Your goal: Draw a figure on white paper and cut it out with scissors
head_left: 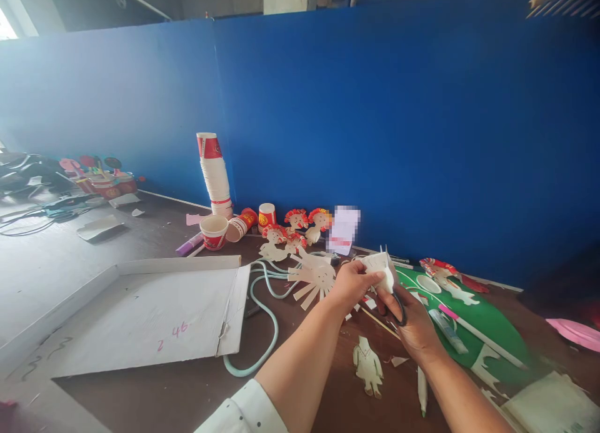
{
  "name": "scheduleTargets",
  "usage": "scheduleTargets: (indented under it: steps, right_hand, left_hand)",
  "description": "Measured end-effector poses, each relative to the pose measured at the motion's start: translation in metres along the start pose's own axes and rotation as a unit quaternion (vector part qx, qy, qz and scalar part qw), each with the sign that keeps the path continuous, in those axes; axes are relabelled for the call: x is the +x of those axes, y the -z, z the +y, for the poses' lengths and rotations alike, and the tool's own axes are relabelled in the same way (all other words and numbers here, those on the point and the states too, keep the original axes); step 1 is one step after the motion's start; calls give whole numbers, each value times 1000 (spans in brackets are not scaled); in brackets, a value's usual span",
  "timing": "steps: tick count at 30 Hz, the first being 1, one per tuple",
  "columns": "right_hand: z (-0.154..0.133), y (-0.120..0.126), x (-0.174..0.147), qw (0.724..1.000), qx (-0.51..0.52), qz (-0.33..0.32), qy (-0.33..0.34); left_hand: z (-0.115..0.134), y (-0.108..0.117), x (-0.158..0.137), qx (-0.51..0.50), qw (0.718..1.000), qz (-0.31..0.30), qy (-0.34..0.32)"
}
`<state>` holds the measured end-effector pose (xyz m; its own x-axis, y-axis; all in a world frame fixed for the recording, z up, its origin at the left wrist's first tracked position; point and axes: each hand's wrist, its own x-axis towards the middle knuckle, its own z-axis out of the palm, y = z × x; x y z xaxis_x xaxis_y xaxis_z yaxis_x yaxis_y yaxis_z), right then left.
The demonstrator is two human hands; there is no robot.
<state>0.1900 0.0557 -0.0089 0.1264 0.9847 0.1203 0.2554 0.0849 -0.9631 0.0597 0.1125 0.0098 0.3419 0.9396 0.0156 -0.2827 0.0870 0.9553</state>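
Observation:
My left hand point(352, 283) pinches a small piece of white paper point(376, 265) above the table. In my right hand point(415, 323) is a pair of scissors point(400, 309) with dark handles, fingers closed round them; the blade tips poke up behind the paper. How far the blades are apart is hidden. Below my hands lies a body-shaped paper cutout point(368, 367) with a drawn collar. Left of my left hand is a white paper head with fringed strips point(319, 277). Behind it several paper figures with red curled hair point(296, 220) lean near the blue partition.
A shallow white cardboard box point(154, 314) covers the left side. A tall stack of paper cups point(215, 180) stands by the blue partition point(398, 108). A pale blue cord point(272, 323) loops across the table. A green mat point(497, 327) on the right bears a pink-capped marker point(482, 336).

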Motion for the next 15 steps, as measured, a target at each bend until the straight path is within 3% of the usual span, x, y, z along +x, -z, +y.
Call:
scheduleTargets:
  steps: [10, 15]
  right_hand:
    - [-3, -4, -2, 999, 36, -4, -30]
    - [-18, -10, -7, 999, -16, 22, -45]
  left_hand:
    - [-1, 1, 0, -20, 999, -2, 27]
    - [-5, 2, 3, -35, 999, -8, 9]
